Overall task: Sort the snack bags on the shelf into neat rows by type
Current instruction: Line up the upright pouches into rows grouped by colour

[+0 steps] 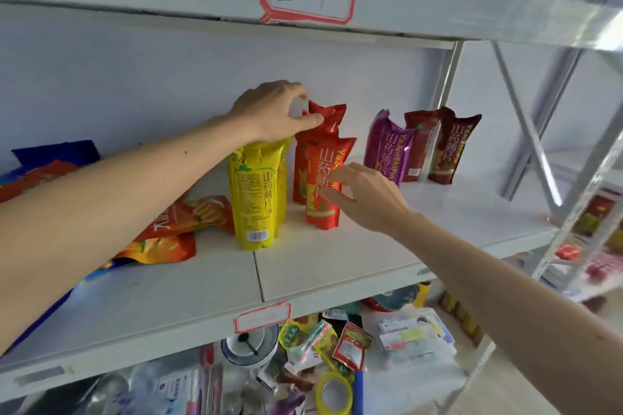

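Right hand (pixel 365 199) rests released against the upright front red bag (pixel 323 185); left hand (pixel 273 111) seemingly pinches the rear red bag's top (pixel 325 113), directly behind.

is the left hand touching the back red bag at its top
Touching. In the head view the left hand pinches the crimped top of the back red bag, thumb pressed against the foil with no gap visible.
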